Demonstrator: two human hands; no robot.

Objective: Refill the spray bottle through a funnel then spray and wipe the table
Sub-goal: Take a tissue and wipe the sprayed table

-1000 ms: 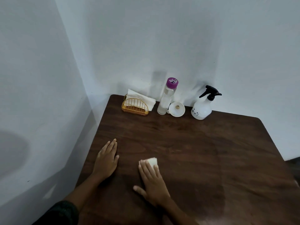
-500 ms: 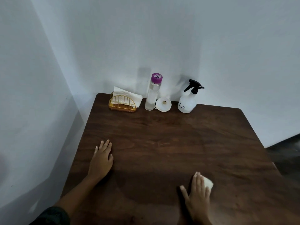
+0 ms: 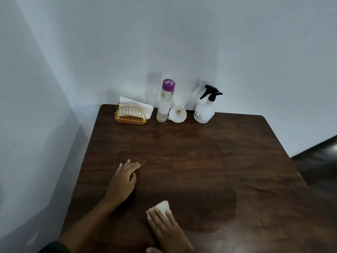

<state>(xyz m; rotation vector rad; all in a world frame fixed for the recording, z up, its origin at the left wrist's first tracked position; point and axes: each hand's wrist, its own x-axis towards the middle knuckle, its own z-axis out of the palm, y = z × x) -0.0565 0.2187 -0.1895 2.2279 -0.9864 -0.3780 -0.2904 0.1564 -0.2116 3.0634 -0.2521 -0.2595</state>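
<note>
Mostly the table (image 3: 218,161) fills the view, a dark wood top pushed into a corner of pale walls, and its bare middle gives the wipe free room. A darker, damp-looking patch lies toward the near edge, with a few pale specks at its right rim; that is probably spray not yet wiped off.

Along the far edge the tools stand in a row against the wall, out of the wiping path. Nearest the far left corner sits a gold wire holder (image 3: 131,116) with napkins upright in it. Beside it stands a tall clear bottle (image 3: 165,101) with a purple cap on, then the white funnel (image 3: 177,115) lying on its side and touching or nearly touching that bottle. The sprayer (image 3: 204,110), white with a black trigger head, stands upright a little apart to the right. Cap on and funnel down suggest the refill is done.

By the left edge the left hand (image 3: 122,181) lies flat and spread, holding nothing, likely bracing the body. At the near edge the right hand (image 3: 164,227) presses flat with extended fingers on a folded white napkin (image 3: 163,207), pinning rather than clasping it, which suits a sliding stroke. The wipe looks underway, with the damp patch to its right still to cover.
</note>
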